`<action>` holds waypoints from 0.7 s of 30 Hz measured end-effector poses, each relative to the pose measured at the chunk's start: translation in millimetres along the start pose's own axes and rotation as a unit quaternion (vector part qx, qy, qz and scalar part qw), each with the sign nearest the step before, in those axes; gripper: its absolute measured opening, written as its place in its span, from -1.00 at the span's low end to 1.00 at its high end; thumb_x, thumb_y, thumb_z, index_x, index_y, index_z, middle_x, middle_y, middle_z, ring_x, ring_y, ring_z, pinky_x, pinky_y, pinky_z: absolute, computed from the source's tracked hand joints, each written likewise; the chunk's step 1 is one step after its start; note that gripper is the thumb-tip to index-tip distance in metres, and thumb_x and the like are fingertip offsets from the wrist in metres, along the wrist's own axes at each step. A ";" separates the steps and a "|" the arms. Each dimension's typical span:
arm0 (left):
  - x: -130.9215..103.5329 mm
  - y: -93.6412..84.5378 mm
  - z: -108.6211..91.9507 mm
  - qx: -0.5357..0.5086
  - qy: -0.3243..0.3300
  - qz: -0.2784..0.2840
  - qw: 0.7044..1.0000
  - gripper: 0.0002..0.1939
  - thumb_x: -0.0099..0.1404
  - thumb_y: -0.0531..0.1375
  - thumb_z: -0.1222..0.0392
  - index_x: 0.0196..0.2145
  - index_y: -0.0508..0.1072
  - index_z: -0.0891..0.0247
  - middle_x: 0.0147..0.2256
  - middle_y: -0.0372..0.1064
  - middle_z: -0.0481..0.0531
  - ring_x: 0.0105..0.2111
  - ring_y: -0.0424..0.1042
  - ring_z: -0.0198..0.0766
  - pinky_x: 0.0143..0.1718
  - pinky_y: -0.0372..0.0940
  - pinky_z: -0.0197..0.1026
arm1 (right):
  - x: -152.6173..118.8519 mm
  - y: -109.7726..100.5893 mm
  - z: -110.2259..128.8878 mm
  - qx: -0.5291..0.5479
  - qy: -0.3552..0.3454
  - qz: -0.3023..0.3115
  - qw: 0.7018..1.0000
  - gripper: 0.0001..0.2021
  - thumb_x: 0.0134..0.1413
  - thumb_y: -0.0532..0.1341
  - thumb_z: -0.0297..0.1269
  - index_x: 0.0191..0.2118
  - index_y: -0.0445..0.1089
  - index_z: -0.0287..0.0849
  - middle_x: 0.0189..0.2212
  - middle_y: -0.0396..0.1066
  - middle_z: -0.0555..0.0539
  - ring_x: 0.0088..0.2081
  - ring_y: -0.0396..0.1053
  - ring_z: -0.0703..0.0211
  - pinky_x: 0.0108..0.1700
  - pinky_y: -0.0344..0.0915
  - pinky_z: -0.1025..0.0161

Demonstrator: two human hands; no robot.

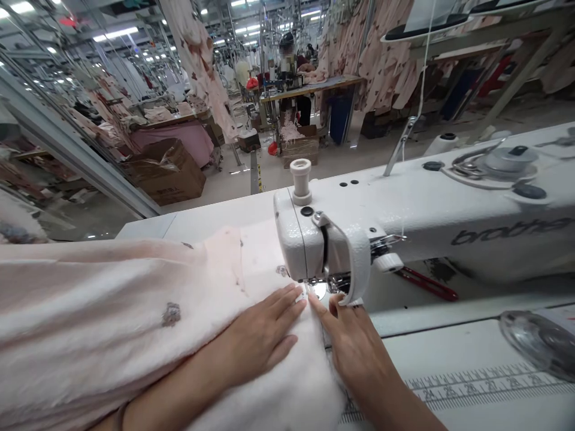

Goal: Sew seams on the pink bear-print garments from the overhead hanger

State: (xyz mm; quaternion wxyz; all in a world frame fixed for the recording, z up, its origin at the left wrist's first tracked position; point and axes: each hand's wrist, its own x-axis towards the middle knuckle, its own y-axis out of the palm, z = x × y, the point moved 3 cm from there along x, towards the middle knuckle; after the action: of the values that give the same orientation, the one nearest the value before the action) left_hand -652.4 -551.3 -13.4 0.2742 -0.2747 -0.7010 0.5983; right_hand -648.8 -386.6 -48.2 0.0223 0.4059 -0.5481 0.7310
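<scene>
While the fabric lies heaped across the desk and feeds under the machine, both hands press it flat by the needle, likely to steer the seam. Left hand lies palm-down, fingers spread, gripping nothing. Right hand angles in from the right, forefinger stretched to the presser foot, other fingers loosely curled, holding nothing.

White table: sewing machine, fabric.
</scene>
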 end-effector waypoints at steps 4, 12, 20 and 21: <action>0.9 -0.6 0.7 -0.008 0.001 0.007 1.000 -0.53 0.32 0.01 0.22 0.17 0.12 0.33 0.20 0.08 0.27 0.23 0.05 0.00 0.19 0.15 0.09 | -2.7 -1.1 -0.2 0.007 0.003 0.009 1.000 -0.47 -0.08 -0.09 -0.70 -0.01 0.38 -0.33 -0.33 0.30 -0.24 -0.29 0.21 0.05 -0.28 0.38 0.12; 6.2 -1.8 9.4 -0.008 -0.014 0.014 1.000 -0.57 0.34 -0.02 0.22 0.15 0.13 0.32 0.17 0.10 0.24 0.21 0.07 -0.03 0.17 0.18 0.05 | 1.5 1.1 -1.9 -0.006 0.013 0.023 1.000 -0.41 -0.11 -0.09 -0.74 0.04 0.35 -0.30 -0.32 0.32 -0.24 -0.35 0.24 0.08 -0.33 0.42 0.10; 11.1 -0.4 14.3 0.018 -0.030 0.000 0.999 -0.62 0.35 -0.02 0.19 0.10 0.16 0.30 0.13 0.15 0.20 0.20 0.10 -0.05 0.16 0.19 0.05 | -2.4 -0.2 -0.1 -0.005 0.036 0.024 0.999 -0.39 -0.17 -0.08 -0.77 0.04 0.33 -0.32 -0.27 0.29 -0.25 -0.22 0.21 0.00 -0.24 0.43 0.07; 10.5 0.4 14.5 0.019 -0.029 -0.004 0.999 -0.60 0.35 -0.02 0.18 0.12 0.15 0.29 0.14 0.15 0.20 0.20 0.10 -0.07 0.17 0.18 0.04 | -2.6 -1.2 0.4 0.001 0.038 0.021 0.999 -0.39 -0.17 -0.07 -0.77 0.04 0.33 -0.33 -0.28 0.28 -0.24 -0.22 0.21 0.00 -0.25 0.43 0.08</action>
State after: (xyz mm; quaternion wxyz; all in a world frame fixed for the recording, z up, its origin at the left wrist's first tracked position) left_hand -670.1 -553.7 -15.2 0.2614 -0.2493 -0.6979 0.6184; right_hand -646.2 -385.3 -48.9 0.0274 0.3656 -0.5546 0.7470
